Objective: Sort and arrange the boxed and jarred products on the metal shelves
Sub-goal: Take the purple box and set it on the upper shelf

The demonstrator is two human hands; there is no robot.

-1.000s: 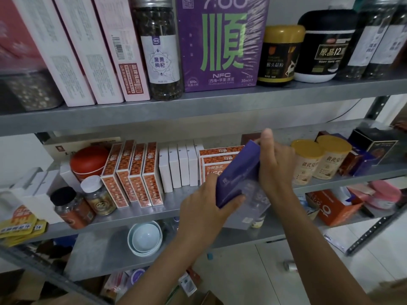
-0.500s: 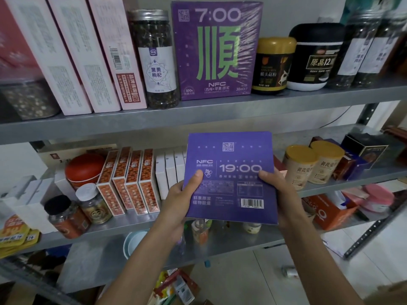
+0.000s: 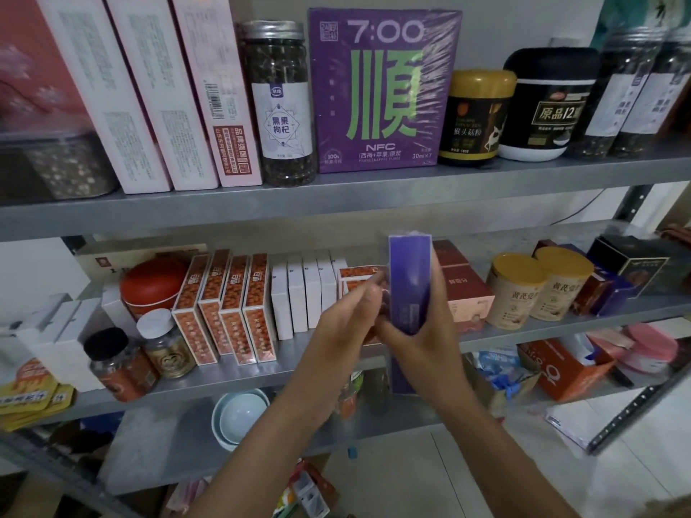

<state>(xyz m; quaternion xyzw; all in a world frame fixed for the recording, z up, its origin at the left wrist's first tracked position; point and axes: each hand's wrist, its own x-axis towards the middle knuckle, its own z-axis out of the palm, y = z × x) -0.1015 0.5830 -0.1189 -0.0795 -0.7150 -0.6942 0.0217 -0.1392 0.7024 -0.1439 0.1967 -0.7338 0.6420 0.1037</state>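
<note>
Four orange boxes [image 3: 232, 319] and two gold-lidded jars [image 3: 518, 289] line the middle shelf's [image 3: 243, 376] front edge. The right hand [image 3: 422, 345] grips one purple box [image 3: 409, 282] (edge-on); the left hand's [image 3: 344, 319] grip is too blurred to tell.

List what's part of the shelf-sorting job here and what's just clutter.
Job:
purple box, gripped by right hand, left hand touching it
big purple box
orange boxes
white boxes
gold-lid jars
shelves

Likely clutter:
bowls, lower shelf
yellow sachets, far left
</note>
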